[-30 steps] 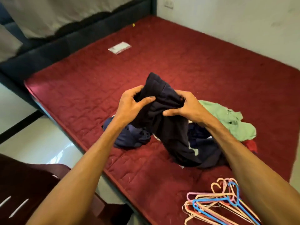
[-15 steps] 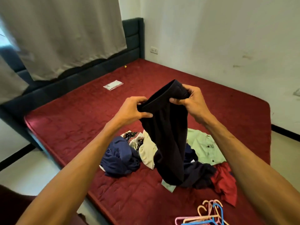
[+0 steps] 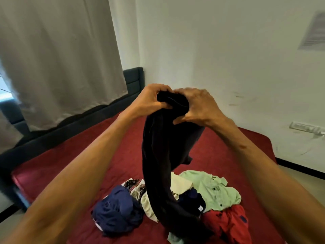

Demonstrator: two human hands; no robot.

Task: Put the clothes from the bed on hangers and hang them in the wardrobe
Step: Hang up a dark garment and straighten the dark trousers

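A black garment [image 3: 161, 155] hangs from both my hands, held high over the bed. My left hand [image 3: 149, 99] grips its top edge on the left, my right hand [image 3: 198, 106] grips it on the right, the two hands close together. Its lower end trails into the clothes pile on the red mattress [image 3: 84, 152]. The pile holds a navy garment [image 3: 117, 210], a light green shirt [image 3: 214, 191], a red garment [image 3: 228, 224], a cream piece [image 3: 177, 184] and a patterned piece [image 3: 133, 187]. No hangers or wardrobe are in view.
A dark headboard [image 3: 133, 80] and bed frame run along the left. A grey curtain [image 3: 58, 59] hangs behind it. The white wall [image 3: 228, 50] stands right of the bed, with a power strip [image 3: 306, 127] and a paper notice [image 3: 314, 32] on it.
Both hands lifted the black garment higher and came closer together at its top. My view tilted up, so the hangers left the frame.
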